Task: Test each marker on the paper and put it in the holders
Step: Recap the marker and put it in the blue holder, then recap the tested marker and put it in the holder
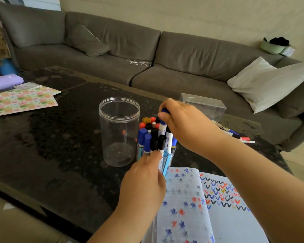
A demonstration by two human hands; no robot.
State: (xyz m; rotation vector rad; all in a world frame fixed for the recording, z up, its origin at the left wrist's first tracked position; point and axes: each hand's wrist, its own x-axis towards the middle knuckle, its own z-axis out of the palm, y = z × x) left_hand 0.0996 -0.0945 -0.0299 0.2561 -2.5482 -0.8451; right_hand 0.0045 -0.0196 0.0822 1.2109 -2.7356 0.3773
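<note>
A clear holder [167, 165] packed with several blue, black and red markers stands on the dark table. My right hand [182, 123] pinches the top of a blue-capped marker [162, 128] that stands upright in this holder. My left hand [146, 183] wraps around the holder's near side, fingers touching its rim. An empty clear jar [119, 132] stands just left of it. The open pad of paper [209, 207], covered in coloured flowers and ticks, lies in front on the right. Several loose markers [235, 135] lie on the table behind my right forearm.
A clear plastic box [205, 105] stands behind the holders. Patterned sheets [21, 99] and a purple pouch [3, 82] lie at the table's far left. A grey sofa [147, 55] with cushions wraps around behind the table.
</note>
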